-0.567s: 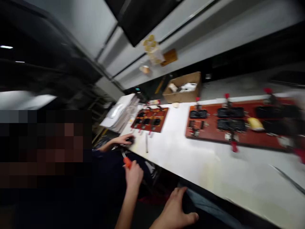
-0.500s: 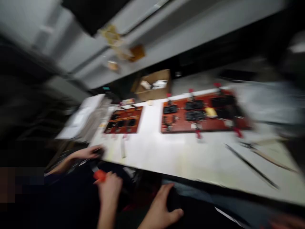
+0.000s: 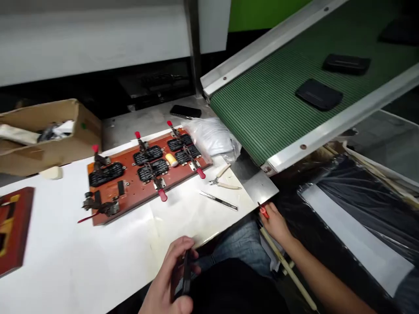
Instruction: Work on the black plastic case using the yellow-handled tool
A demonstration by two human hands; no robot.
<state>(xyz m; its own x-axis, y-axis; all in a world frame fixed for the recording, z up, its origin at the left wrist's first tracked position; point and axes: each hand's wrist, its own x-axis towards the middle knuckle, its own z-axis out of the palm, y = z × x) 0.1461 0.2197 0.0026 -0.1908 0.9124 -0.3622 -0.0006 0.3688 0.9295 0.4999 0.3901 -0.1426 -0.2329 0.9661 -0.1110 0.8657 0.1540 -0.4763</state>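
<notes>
My left hand [image 3: 170,279] is closed around a thin, dark, flat piece [image 3: 187,274], held on edge above my lap by the table's front edge. At the table's right corner, my right hand [image 3: 276,222] grips a small red-handled tool [image 3: 264,212]; its working end is too small to make out. On the white tabletop between the hands lie a slim cutter knife [image 3: 218,200] and a pair of nippers [image 3: 225,179] with pale handles. Behind them, a reddish-brown fixture board [image 3: 131,207] carries several black ribbed parts under red-tipped toggle clamps.
A green conveyor belt [image 3: 255,104] slopes up to the right with dark flat pieces on it. A clear plastic bag [image 3: 212,137] and a phone [image 3: 185,111] lie at its foot. Left are a cardboard box [image 3: 88,131] and another fixture board [image 3: 24,226]. Dark plastic-wrapped material [image 3: 366,205] stands right.
My view has swung right, bringing the conveyor in and taking a co-worker's hands out. My right hand, a blur at the lower right before, now shows clearly with the red-handled tool.
</notes>
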